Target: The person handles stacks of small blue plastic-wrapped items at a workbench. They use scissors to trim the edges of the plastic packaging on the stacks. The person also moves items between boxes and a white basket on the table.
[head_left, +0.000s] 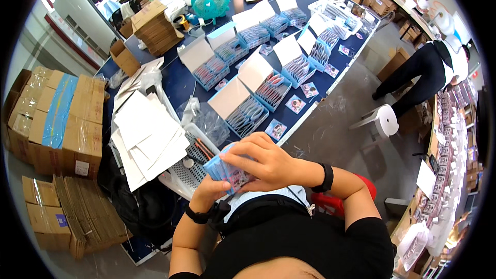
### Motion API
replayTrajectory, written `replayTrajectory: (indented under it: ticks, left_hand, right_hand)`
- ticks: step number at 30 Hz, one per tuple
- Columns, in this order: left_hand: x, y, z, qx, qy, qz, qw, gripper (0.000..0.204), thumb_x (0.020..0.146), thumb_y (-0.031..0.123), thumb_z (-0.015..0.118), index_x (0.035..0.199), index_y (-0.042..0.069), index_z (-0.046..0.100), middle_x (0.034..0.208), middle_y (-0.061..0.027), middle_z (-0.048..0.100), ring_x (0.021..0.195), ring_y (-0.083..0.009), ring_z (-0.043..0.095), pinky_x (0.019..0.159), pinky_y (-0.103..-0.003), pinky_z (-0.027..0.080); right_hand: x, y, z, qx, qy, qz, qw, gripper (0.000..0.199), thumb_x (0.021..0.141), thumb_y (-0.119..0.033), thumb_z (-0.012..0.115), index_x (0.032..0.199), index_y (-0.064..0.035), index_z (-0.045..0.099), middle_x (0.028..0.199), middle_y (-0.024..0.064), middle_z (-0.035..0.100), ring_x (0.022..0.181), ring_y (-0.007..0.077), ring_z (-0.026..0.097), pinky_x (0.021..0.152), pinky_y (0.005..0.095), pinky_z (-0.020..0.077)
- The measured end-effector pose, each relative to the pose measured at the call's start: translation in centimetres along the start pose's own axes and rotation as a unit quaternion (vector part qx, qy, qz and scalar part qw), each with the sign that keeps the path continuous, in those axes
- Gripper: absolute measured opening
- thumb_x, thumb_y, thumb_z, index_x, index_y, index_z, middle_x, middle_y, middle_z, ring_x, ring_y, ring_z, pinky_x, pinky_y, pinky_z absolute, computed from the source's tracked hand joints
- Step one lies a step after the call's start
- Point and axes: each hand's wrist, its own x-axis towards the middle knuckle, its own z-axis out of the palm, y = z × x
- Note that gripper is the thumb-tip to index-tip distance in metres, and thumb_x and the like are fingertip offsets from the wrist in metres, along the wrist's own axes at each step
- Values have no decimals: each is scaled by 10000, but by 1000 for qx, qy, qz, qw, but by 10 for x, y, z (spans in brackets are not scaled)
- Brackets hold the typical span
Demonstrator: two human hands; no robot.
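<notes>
Close in front of my body, both hands hold a stack of thin light-blue packets [216, 169] with printed pictures on them. My left hand [211, 188] grips the stack from below, its thumb along the lower edge. Over the top and right side curl the fingers of my right hand [264, 161]. Just beyond stands an open blue box [247, 117] filled with upright packets, its white lid [227, 98] raised. A second filled box [274, 92] is behind it, with several more in rows. A printed card [276, 129] lies flat on the table beside the nearest box.
White sheets [150, 129] lie over a grey plastic basket [192, 175] on my left, beside crumpled clear bags [206, 124]. Cartons [67, 119] are stacked further left. A teal fan [210, 3] and a tumbler [237, 0] stand far back. Right are a white stool [385, 120] and a bending person [429, 67].
</notes>
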Motion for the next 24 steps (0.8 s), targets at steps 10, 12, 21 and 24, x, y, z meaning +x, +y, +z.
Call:
replayTrajectory:
  ticks: [10,12,21,24]
  left_hand:
    - [56,-29,31,-1,-36,-34,999,932,652,111,748,1421,33,227,1337,-115,422,1239,-244,459,1028,-373,397]
    - [74,-37,41,12,-44,-22,999,930,648,144,749,1416,31,236,1330,-122,430,1229,-255,471,1014,-380,415]
    - [111,-62,39,98,131,-54,985,867,598,290,662,1363,36,341,1308,-143,467,1200,-304,494,955,-427,463]
    - [139,-69,67,129,49,-51,989,840,605,302,675,1338,29,368,1287,-143,481,1159,-302,519,924,-422,479]
  right_hand:
    - [-45,2,-49,-102,29,0,994,597,665,-337,750,1159,-32,612,1047,60,582,922,240,550,820,374,391]
    - [-53,1,-67,-92,9,33,995,632,665,-328,747,1200,-38,577,1115,87,553,1004,281,542,857,407,396]
    - [-92,3,-99,-100,115,38,988,753,632,-283,802,1268,-20,496,1163,147,504,1079,339,480,926,449,359]
    - [-103,-4,-123,-93,119,77,985,727,636,-267,804,1250,-21,505,1163,151,504,1084,336,477,944,445,342]
